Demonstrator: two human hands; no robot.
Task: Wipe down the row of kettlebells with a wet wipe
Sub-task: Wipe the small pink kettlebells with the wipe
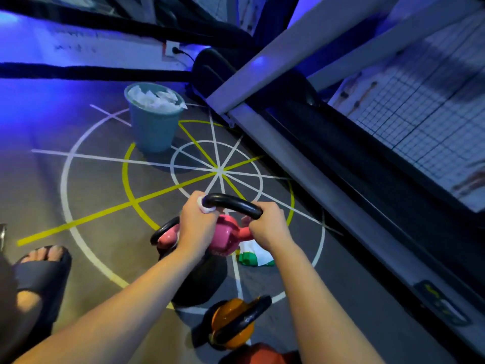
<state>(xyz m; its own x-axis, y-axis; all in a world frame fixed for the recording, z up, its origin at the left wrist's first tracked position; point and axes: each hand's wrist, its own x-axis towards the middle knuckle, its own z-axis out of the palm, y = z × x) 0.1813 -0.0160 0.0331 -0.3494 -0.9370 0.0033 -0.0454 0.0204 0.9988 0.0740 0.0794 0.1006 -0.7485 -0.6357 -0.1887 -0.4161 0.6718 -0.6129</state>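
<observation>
Wiping the pink kettlebell (224, 236) at the floor (91, 195) row's far end: left hand (196, 224) fingers wrap the wet wipe (206, 208) round the handle (232, 202); right hand (267, 228) clenches the other end, likely steadying it.

Left hand (195, 227) and right hand (267, 227) hide much of the pink kettlebell (223, 237); the wet wipe (206, 208) at its handle is mostly buried in the left grip. Nearer, a red object (262, 354) is cut off.

Line-marked floor (91, 185) (blue-lit) beside treadmill (354, 166)
</observation>
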